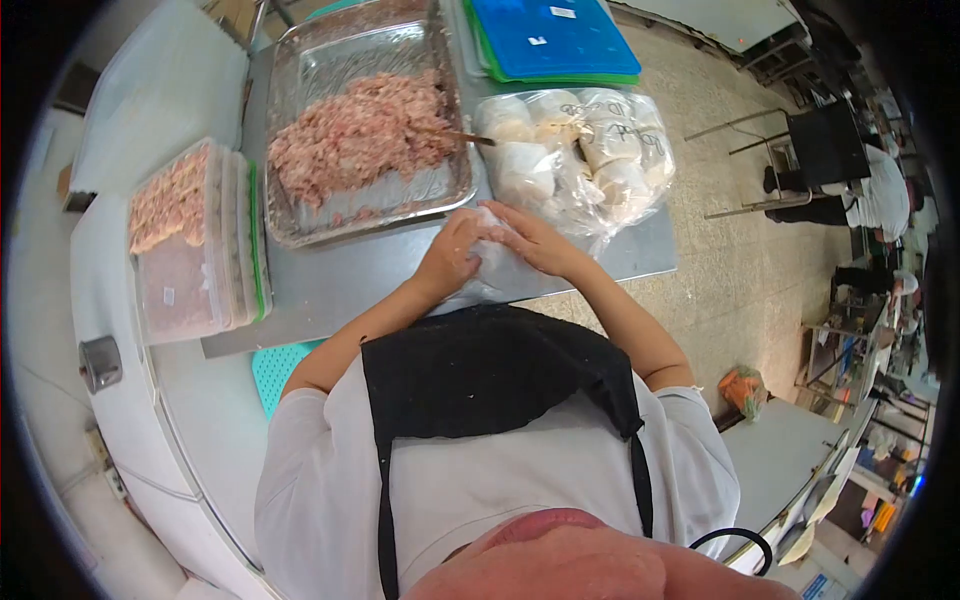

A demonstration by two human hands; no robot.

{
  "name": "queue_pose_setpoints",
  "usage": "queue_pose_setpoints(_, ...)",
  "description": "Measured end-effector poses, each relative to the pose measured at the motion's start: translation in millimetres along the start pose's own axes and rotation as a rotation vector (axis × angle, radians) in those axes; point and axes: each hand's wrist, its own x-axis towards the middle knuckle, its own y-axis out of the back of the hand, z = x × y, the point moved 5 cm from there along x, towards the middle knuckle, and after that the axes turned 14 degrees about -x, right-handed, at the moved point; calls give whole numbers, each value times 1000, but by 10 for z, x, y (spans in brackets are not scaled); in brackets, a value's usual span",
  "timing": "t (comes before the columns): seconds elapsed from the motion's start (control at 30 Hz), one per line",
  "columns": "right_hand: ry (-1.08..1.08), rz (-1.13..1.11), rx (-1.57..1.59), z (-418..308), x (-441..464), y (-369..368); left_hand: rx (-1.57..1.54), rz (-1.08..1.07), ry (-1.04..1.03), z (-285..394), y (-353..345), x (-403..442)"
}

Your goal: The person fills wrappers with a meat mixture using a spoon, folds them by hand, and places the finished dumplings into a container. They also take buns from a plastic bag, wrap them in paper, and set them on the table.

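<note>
My left hand [450, 252] and my right hand [532, 240] meet over the near edge of the metal table. Between them is a thin, clear plastic bag [488, 262], pinched by the fingers of both hands; whether anything is inside it I cannot tell. Just beyond my hands lies a large clear bag [600, 225] of white wrapped, rounded portions [524, 172], with handwriting on it. Left of that stands a deep metal tray [362, 232] of raw ground meat [355, 135]. A utensil with a brown handle [468, 136] rests in the meat and over the tray's rim.
Stacked clear containers [185, 280] of meat stand at the left. Blue and green lids [555, 40] lie at the far right of the table [330, 285]. A turquoise perforated basket [270, 375] is below my left arm. Another person [880, 195] stands across the tiled floor near a black chair [828, 142].
</note>
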Motion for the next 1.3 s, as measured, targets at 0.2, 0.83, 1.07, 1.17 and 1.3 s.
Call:
queue_pose_setpoints(0.2,-539,177,584,331,-138,372,177,-88,-458,376,-425,625)
queue_pose_setpoints(0.83,-120,-256,-849,1108,352,624,511,-312,-430,340,-563,962)
queue_pose_setpoints(1.07,-246,-10,-831,970,817,875,89,62,125,179,-269,749)
queue_pose_setpoints(1.17,70,-82,-902,701,667,998,-123,32,314,-129,-265,611)
queue_pose_setpoints(1.3,146,-1,-653,388,591,1194,-133,33,300,-204,-208,673)
